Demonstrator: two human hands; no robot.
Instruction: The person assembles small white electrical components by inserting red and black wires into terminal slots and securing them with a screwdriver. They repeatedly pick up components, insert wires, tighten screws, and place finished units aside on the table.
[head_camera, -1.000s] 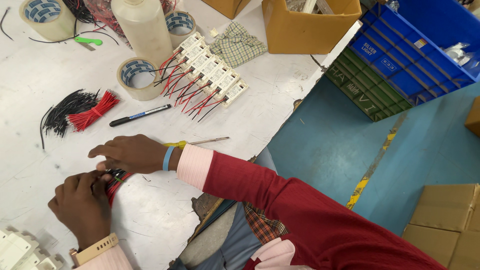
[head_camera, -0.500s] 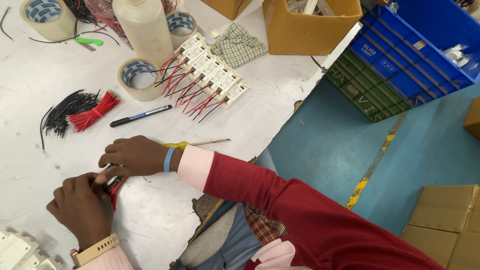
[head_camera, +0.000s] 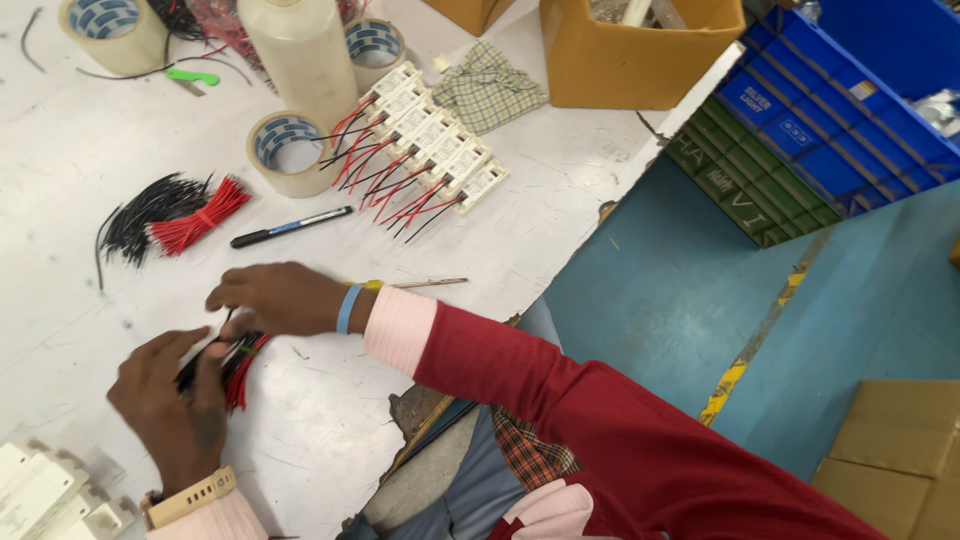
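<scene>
From the head camera, both hands meet at the near left of the white surface (head_camera: 560, 230). The left hand (head_camera: 172, 405) curls closed around a small bunch of red and black wires (head_camera: 232, 362), gripping it so the cut ends stick out toward the other hand. The right hand (head_camera: 278, 298) lies palm down over the top of that bunch, fingers bent onto the wire ends; how tightly it pinches cannot be told.

A larger loose bundle of red and black wires (head_camera: 172, 218) lies just beyond the hands, within easy reach. A black pen (head_camera: 290, 227) sits beside it. Farther back, a row of small white modules (head_camera: 432, 145) with wires already fitted is lined up side by side, next to a tape roll (head_camera: 287, 152) and a tall plastic bottle (head_camera: 305, 50). More white modules (head_camera: 45, 495) wait at the near left corner.
</scene>
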